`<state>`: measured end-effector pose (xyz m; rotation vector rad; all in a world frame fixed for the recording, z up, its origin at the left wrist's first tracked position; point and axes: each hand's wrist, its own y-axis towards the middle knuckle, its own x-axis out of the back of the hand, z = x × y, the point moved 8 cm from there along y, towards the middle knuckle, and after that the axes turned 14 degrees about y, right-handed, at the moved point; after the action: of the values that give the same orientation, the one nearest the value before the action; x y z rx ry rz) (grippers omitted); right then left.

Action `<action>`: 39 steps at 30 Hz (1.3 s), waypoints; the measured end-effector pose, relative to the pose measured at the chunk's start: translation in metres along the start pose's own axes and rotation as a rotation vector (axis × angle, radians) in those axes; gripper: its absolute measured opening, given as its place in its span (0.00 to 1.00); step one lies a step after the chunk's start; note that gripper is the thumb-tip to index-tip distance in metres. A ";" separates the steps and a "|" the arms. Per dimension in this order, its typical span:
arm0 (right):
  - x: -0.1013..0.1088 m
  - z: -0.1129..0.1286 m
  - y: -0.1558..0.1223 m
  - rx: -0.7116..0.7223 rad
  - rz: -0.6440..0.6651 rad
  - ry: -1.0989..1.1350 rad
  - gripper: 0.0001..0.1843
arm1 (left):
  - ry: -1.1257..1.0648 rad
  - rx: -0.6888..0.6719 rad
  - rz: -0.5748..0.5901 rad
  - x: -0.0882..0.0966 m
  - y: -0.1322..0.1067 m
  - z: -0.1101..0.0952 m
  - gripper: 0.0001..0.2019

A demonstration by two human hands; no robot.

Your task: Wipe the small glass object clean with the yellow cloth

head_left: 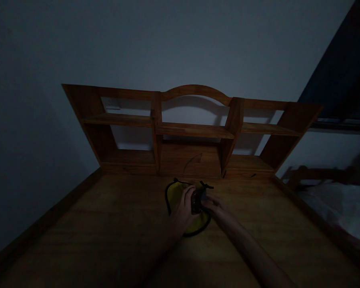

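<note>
A yellow cloth with a dark edge lies on the wooden desk, near its back. Over the cloth, both hands meet around a small dark object that I cannot make out in the dim light. My left hand curls around its left side. My right hand pinches its right side. A short dark strap or tab sticks out above the object.
A wooden hutch with shelves and an arched top stands at the back of the desk against a pale wall. A raised rim runs along the desk's left and right edges. A bed with pale sheets lies to the right.
</note>
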<state>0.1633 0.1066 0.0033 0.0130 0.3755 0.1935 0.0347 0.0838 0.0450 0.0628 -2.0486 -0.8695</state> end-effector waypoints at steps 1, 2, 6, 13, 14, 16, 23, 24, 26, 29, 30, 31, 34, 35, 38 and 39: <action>-0.002 -0.001 -0.001 -0.013 0.017 0.021 0.20 | -0.020 0.012 -0.007 0.000 0.000 0.001 0.40; -0.003 -0.001 -0.002 -0.024 0.027 0.038 0.21 | -0.036 0.017 -0.007 0.000 0.001 0.001 0.40; -0.003 -0.003 -0.003 -0.037 0.057 0.038 0.23 | -0.055 -0.010 0.055 -0.003 0.000 -0.005 0.41; 0.007 -0.003 0.003 0.088 0.029 -0.110 0.23 | 0.012 -0.134 0.202 -0.008 -0.005 -0.021 0.46; 0.008 -0.003 0.004 0.098 0.028 -0.126 0.22 | 0.021 -0.164 0.218 -0.009 -0.006 -0.024 0.45; 0.010 -0.001 0.004 0.121 0.014 -0.156 0.20 | 0.034 -0.208 0.238 -0.009 -0.006 -0.027 0.44; 0.008 0.019 -0.006 0.245 -0.128 -0.381 0.16 | 0.030 -0.112 0.177 -0.012 -0.006 -0.018 0.44; 0.007 0.023 -0.008 0.259 -0.145 -0.434 0.15 | 0.016 -0.089 0.164 -0.013 -0.006 -0.016 0.44; 0.005 0.029 -0.012 0.282 -0.162 -0.523 0.13 | -0.018 -0.054 0.141 -0.012 -0.007 -0.013 0.45; 0.000 0.035 -0.015 0.308 -0.141 -0.552 0.13 | -0.059 -0.029 0.120 -0.012 -0.006 -0.010 0.46; -0.001 0.035 -0.015 0.312 -0.130 -0.528 0.14 | -0.069 -0.023 0.106 -0.012 -0.005 -0.009 0.46; -0.001 0.035 -0.014 0.309 -0.120 -0.490 0.14 | -0.076 -0.016 0.085 -0.010 -0.005 -0.007 0.45; 0.000 0.026 -0.008 0.247 -0.088 -0.309 0.17 | -0.099 0.021 0.004 -0.005 -0.003 -0.002 0.42; 0.000 0.022 -0.005 0.217 -0.074 -0.240 0.18 | -0.106 0.038 -0.019 -0.003 -0.002 0.000 0.42; 0.000 0.012 0.000 0.149 -0.023 -0.071 0.21 | -0.120 0.080 -0.062 0.002 0.000 0.003 0.40; 0.000 0.009 0.001 0.139 -0.010 -0.032 0.21 | -0.121 0.081 -0.070 0.003 0.000 0.003 0.39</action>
<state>0.1666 0.1076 0.0121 0.1509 0.3564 0.1573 0.0309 0.0844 0.0466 0.1304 -2.2066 -0.8508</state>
